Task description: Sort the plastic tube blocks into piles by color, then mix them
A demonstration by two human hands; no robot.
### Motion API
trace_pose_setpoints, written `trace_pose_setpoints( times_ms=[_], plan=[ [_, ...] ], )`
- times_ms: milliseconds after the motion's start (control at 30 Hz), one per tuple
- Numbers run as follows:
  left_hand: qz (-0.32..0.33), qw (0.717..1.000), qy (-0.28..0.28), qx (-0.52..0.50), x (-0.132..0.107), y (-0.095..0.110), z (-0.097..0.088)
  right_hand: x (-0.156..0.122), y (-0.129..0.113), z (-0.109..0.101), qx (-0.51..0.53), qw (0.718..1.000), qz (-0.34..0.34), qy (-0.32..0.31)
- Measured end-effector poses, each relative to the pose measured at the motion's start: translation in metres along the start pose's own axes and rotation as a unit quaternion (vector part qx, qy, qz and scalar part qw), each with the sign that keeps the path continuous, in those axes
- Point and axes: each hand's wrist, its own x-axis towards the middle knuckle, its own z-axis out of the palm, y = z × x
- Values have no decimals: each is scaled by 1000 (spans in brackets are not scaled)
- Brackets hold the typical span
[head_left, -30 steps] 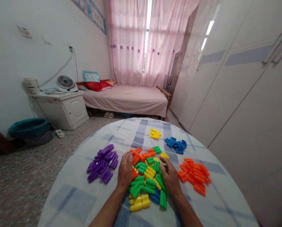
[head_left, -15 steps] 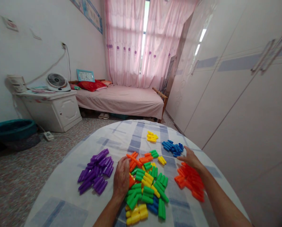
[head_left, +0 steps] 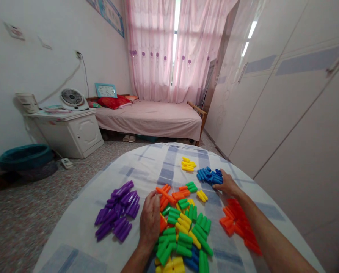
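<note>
My left hand (head_left: 150, 216) rests on its edge, fingers stretched out, along the left side of a mixed heap of plastic tube-like pieces. In that heap are green pieces (head_left: 167, 239), yellow pieces (head_left: 183, 223) and orange pieces (head_left: 165, 195), with some blue ones low down. My right hand (head_left: 226, 183) has its thumb and fingers apart at the right side of a pile of blue pieces (head_left: 209, 176), touching its edge. Red-orange pieces (head_left: 237, 222) lie partly behind my right forearm. Purple pieces (head_left: 116, 212) form a pile left of my left hand.
A small group of yellow pieces (head_left: 188, 165) lies near the far side of the round table with its checked cloth (head_left: 141, 156). Beyond stands a bed (head_left: 152, 117); a wardrobe (head_left: 286, 125) rises at the right. A cabinet (head_left: 87, 134) carries a fan (head_left: 72, 98).
My right hand has moved in against the blue pile, which now sits closer together. My left hand stays beside the mixed heap. The whole view has shifted slightly.
</note>
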Motion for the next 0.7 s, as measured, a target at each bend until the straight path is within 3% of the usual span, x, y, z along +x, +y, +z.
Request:
trace_pose_setpoints(
  times_ms=[100,200,300,400,533,700],
  plan=[
    [10,1000,2,4,-1,1,-1,-16,-16,-9,-36,999,-7,32],
    [26,1000,-6,6,-1,1,-1,-42,-38,-12,-70,993,-64,69],
    [22,1000,-6,2,-1,1,-1,-68,-59,-1,-53,990,-129,-7],
    [17,1000,-10,0,-1,2,-1,-82,-68,15,-57,985,-154,-61],
    [-1,1000,-10,-1,-1,3,-1,-74,-71,13,-65,984,-156,-49],
    [-14,1000,-15,5,-2,0,0,-29,-100,0,-49,984,-168,5]
  ],
)
